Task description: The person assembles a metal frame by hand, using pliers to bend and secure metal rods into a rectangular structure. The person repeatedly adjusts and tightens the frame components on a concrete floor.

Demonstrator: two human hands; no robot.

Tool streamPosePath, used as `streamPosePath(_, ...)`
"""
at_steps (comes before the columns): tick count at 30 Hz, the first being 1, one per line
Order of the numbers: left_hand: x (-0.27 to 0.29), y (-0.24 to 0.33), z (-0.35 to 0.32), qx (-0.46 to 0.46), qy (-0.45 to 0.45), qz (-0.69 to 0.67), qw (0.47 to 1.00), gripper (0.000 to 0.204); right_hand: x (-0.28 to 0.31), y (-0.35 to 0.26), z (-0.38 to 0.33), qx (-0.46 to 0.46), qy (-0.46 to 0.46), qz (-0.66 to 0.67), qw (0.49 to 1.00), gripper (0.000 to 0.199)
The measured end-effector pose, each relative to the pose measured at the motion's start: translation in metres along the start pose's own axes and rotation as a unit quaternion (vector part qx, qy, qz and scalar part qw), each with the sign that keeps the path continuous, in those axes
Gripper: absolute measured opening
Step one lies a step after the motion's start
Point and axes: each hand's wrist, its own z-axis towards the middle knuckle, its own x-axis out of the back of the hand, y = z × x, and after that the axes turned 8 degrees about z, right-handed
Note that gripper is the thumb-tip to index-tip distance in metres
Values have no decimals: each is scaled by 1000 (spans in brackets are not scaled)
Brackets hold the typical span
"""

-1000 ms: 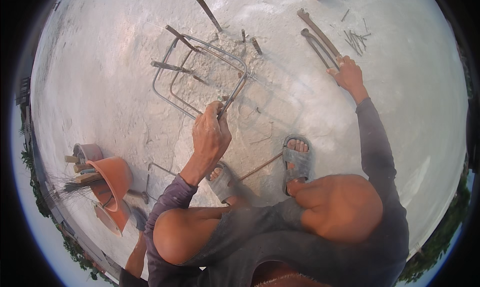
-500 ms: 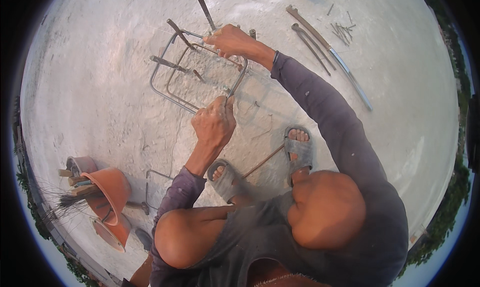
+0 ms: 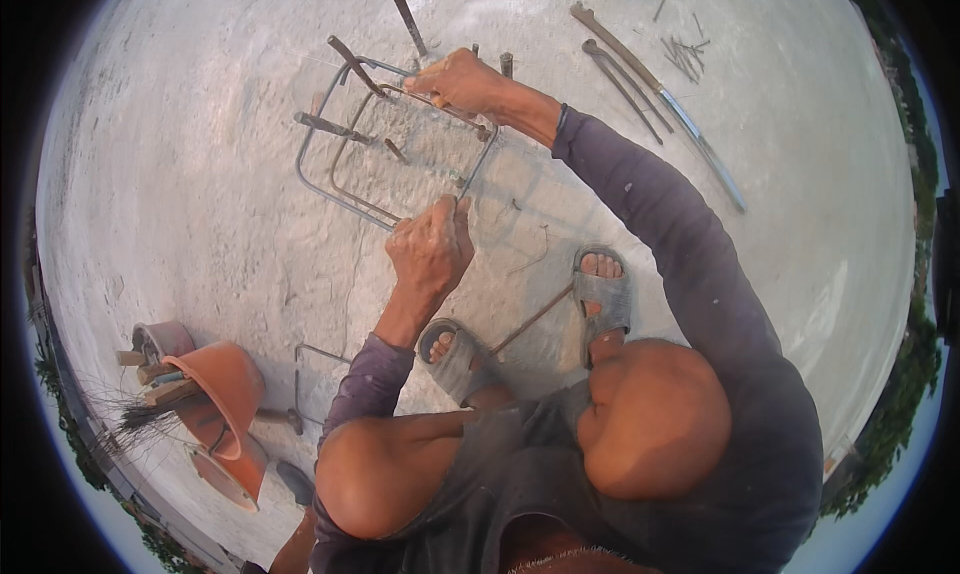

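Left hand (image 3: 430,249) pinching near corner of wire frame (image 3: 390,139) on ground. Right hand (image 3: 462,79) wrapped tight round far side, by standing rods (image 3: 405,16). Could poke or scrape fingers on sharp ends if frame slips.

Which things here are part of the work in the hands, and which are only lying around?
In the work:
- left hand
- right hand
- bent steel frames
- upright rods

Lying about:
- long bars
- short wire pieces
- orange pans
- brush
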Motion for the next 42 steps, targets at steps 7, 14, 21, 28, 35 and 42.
streamPosePath(7,25,24,23,145,-151,34,977,25,4,-8,2,-63,11,91,994,32)
streamPosePath(14,24,30,39,178,-92,-107,974,32,4,12,16,22,-26,64,997,31)
streamPosePath(21,15,26,18,158,-90,-25,983,32,-1,21,17,-7,-26,42,999,37)
streamPosePath(28,-4,16,6,130,-43,-20,990,29,10,1,3,-49,-53,83,994,37)
streamPosePath(35,-9,18,5,127,-20,-26,991,26,52,-9,-83,216,43,-300,928,41)
streamPosePath(42,-1,26,14,132,-45,-37,990,13,219,52,-173,10,349,-317,882,31)
